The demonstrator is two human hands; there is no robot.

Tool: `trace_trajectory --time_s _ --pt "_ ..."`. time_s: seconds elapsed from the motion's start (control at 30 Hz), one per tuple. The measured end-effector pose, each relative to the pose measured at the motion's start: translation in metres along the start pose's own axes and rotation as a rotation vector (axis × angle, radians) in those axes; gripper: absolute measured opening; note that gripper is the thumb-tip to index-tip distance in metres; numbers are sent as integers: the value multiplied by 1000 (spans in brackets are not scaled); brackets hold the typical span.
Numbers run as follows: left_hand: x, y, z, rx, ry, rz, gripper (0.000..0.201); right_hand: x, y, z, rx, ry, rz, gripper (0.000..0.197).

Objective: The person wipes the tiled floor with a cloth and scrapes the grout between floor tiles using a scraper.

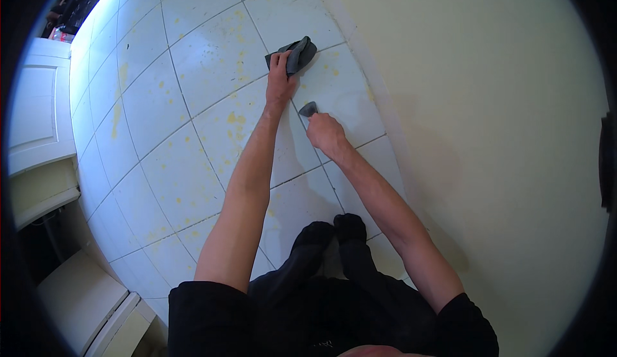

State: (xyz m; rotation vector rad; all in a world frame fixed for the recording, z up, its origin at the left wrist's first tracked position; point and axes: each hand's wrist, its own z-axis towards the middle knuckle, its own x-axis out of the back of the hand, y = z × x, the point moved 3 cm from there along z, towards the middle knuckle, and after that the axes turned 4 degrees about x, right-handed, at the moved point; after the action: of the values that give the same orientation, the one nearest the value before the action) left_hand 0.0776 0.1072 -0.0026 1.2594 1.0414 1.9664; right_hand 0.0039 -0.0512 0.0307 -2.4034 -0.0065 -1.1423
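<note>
My left hand [280,82] is closed on a folded dark grey cloth [301,53], which rests on the floor near the wall. Just nearer to me, my right hand [326,133] grips a scraper [308,109]; its dark, flared blade points away to the left, and the handle is hidden in my fist. Both hands are low over the white tiled floor [212,42]. Yellow spots and smears [236,119] mark many of the tiles.
A cream wall [475,100] rises along the right side. White cabinets [38,106] stand at the left, with a dark opening [48,238] low among them. My feet in black socks [350,227] are on the tiles close to my body. Dark clutter [77,3] shows at the far left.
</note>
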Motion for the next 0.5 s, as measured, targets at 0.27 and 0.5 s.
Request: trace_trajectory --time_s 0.27,0.5 --pt "-2 3 0 -10 -11 -3 58 3 3 7 -51 -2 30 23" --pt "-2 0 0 -22 -6 44 57 6 0 6 -43 -45 -25 23"
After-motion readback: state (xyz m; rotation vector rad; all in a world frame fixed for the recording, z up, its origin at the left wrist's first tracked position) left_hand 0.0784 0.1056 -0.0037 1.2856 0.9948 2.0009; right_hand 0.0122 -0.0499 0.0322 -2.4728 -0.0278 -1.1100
